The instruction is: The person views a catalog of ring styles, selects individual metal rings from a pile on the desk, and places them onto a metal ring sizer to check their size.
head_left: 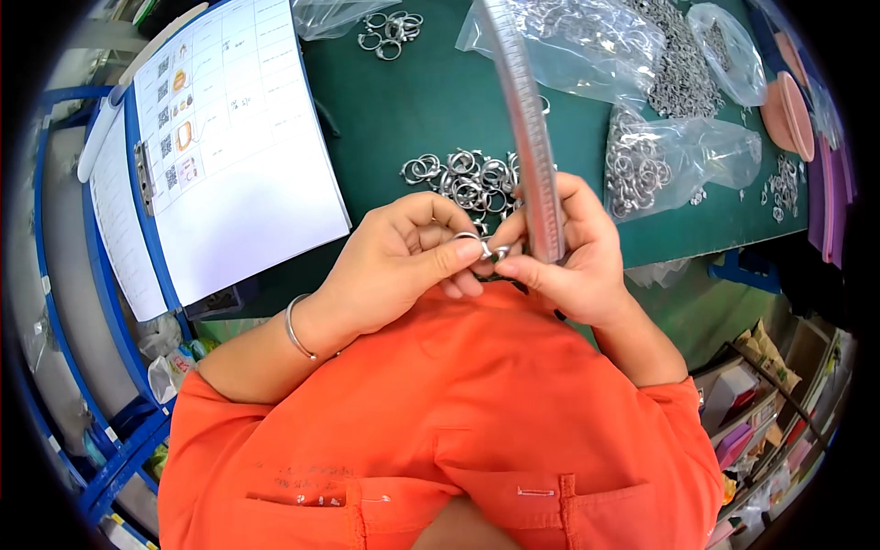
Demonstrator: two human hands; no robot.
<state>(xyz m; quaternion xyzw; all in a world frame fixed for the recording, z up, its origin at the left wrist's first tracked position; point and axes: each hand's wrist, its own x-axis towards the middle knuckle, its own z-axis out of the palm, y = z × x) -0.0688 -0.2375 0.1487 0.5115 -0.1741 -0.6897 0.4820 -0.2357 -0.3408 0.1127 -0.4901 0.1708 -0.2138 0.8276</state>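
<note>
My left hand (pixel 408 257) pinches a small silver metal ring (pixel 469 236) between thumb and fingertips, just above my lap at the table's near edge. Close against it, my right hand (pixel 573 243) grips a small silver metal fitting (pixel 501 251) in its fingertips. A long ruler (pixel 530 119) with fine markings also stands in my right hand, its lower end between thumb and fingers and its upper end reaching away over the table. Whether the ring and the fitting are joined I cannot tell. Beyond my hands lies a loose pile of silver rings (pixel 472 179), partly hidden by them.
On the green table (pixel 367 110), a clipboard with printed sheets (pixel 247 211) lies left. Clear bags of rings (pixel 637 174) and a heap of small metal parts (pixel 683 82) sit right. A few rings (pixel 390 35) lie far back. A pink container (pixel 788 115) stands at the right edge.
</note>
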